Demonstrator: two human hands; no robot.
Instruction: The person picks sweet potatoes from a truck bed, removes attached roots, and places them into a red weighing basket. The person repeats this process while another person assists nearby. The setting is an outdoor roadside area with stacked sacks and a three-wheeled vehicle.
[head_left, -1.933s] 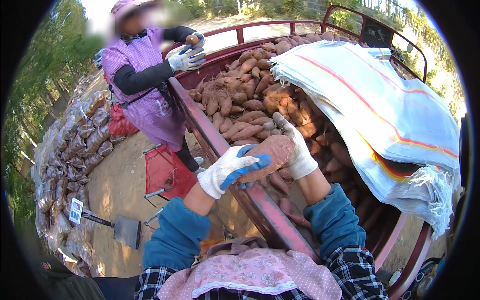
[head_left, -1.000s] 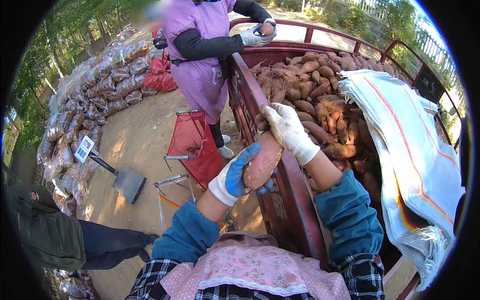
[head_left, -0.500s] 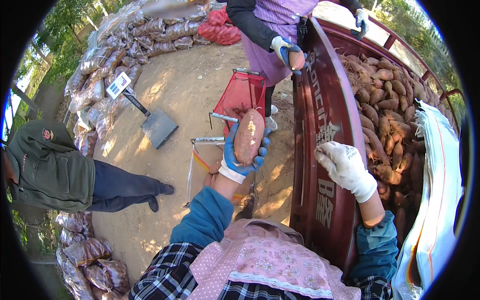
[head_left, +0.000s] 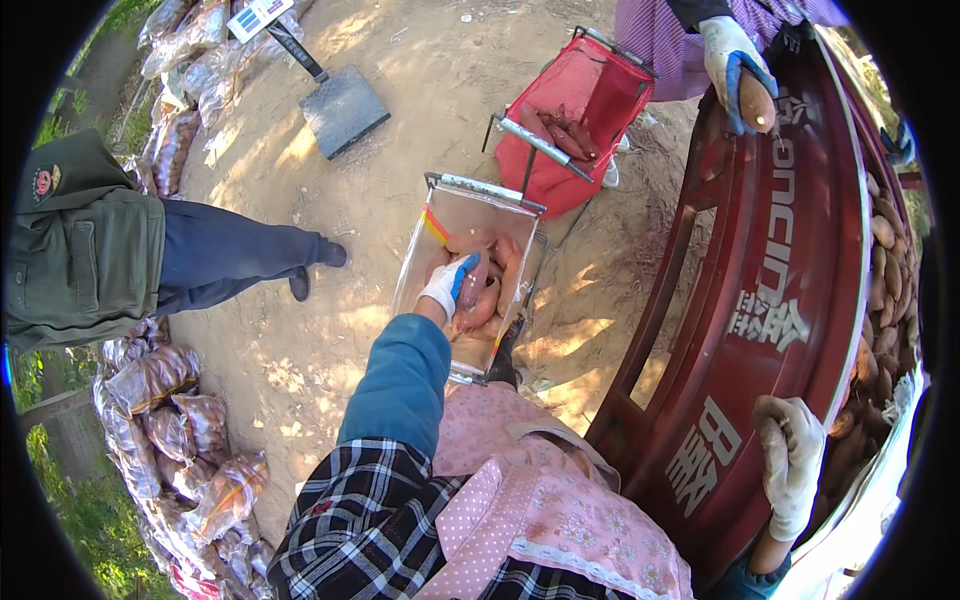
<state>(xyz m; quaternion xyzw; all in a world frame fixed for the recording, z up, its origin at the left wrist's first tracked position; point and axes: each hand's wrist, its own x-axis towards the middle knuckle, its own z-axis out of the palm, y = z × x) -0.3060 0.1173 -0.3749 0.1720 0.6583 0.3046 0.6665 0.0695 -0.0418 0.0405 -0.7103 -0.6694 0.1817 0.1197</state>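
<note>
The left hand (head_left: 447, 284) is reaching down into the clear bag on the metal stand (head_left: 487, 187), its gloved fingers curling around a sweet potato (head_left: 472, 283) whose long axis is running away from the person. The right hand (head_left: 790, 462) is resting well apart on the red cart wall (head_left: 790, 290), fingers loosely bent, gripping nothing

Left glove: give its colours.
White with blue on the left glove, seen in the head view.
</note>
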